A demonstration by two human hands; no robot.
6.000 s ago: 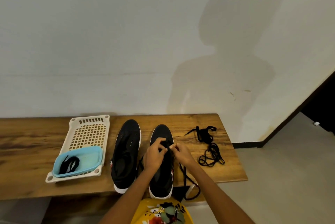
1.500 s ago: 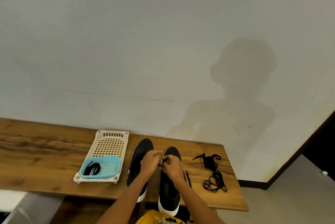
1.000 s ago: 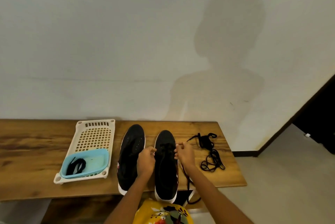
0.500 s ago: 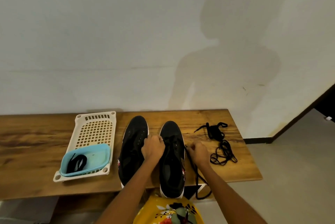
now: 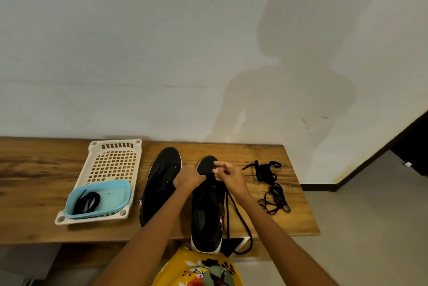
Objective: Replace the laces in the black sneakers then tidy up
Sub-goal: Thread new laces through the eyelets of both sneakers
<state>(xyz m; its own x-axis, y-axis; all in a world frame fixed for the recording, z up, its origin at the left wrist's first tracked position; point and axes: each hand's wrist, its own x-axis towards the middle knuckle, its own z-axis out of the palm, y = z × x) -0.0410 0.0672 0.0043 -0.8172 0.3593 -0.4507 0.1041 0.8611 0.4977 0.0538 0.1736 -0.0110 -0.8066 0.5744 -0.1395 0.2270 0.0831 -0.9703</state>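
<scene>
Lacing is under way on the wooden bench (image 5: 34,193), with every item described relative to the right sneaker (image 5: 207,204), the shoe being worked on. Farthest to its left, a cream perforated tray (image 5: 111,163) is sitting lengthwise on the bench, and a light blue tub (image 5: 115,189) is resting in the tray's near end with a coiled black lace (image 5: 86,200) lying inside; this placement is probably keeping one set of laces apart from the other, though which set is old cannot be told. Immediately left of the right sneaker, the left sneaker (image 5: 162,181) is lying parallel to it, toe toward the wall, showing bare eyelets, so it is judged to be waiting its turn.

Over the forward part of the right sneaker, the left hand (image 5: 188,179) is resting with fingers curled down onto the upper near the eyelets, apparently steadying the shoe; whether it is also pinching a lace end cannot be told. Just beside it, the right hand (image 5: 229,178) is pinching something small between thumb and forefinger, likely the lace tip, with the other fingers loosely bent. The working lace (image 5: 238,216) is trailing from under this hand along the sneaker's right flank and looping off the near bench edge, giving slack for threading. Farther right, a loose tangle of black laces (image 5: 271,184) is lying on the bench.
</scene>
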